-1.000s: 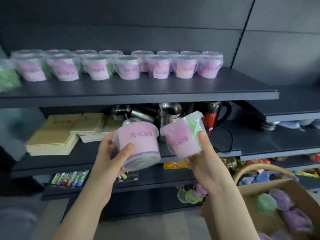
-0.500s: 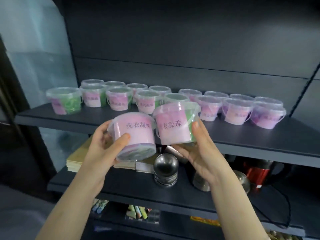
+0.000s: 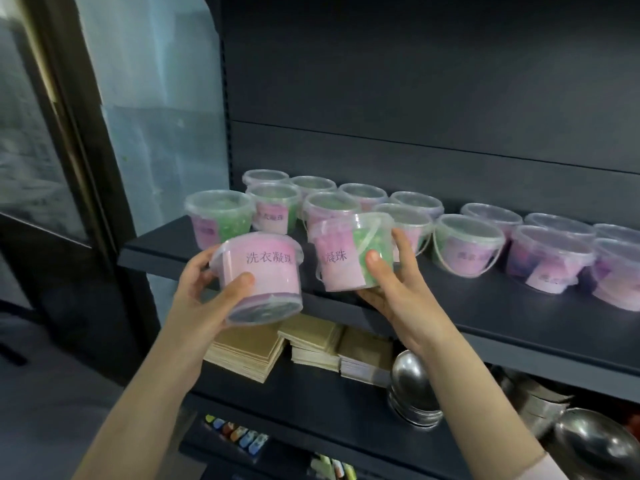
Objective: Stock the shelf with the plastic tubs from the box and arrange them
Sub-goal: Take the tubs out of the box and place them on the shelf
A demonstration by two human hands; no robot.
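At the dark shelf [image 3: 398, 306], your left hand [image 3: 204, 299] and right hand [image 3: 391, 289] each clasp a plastic tub [image 3: 259, 275], so next set both upright into the front-left gap.

Shop — stocked shelf [image 3: 450, 317], identical tubs [image 3: 467, 251]

Two clear plastic tubs with pink labels are held up at the front edge of the dark shelf [image 3: 450, 306]. The left tub [image 3: 259, 275] tilts toward the camera, its label facing forward with dark printed characters. The right tub [image 3: 353, 254] stands nearly upright, showing green contents beside its label. Behind them, the shelved tubs [image 3: 467, 244] stand upright with lids on, in two rough rows.
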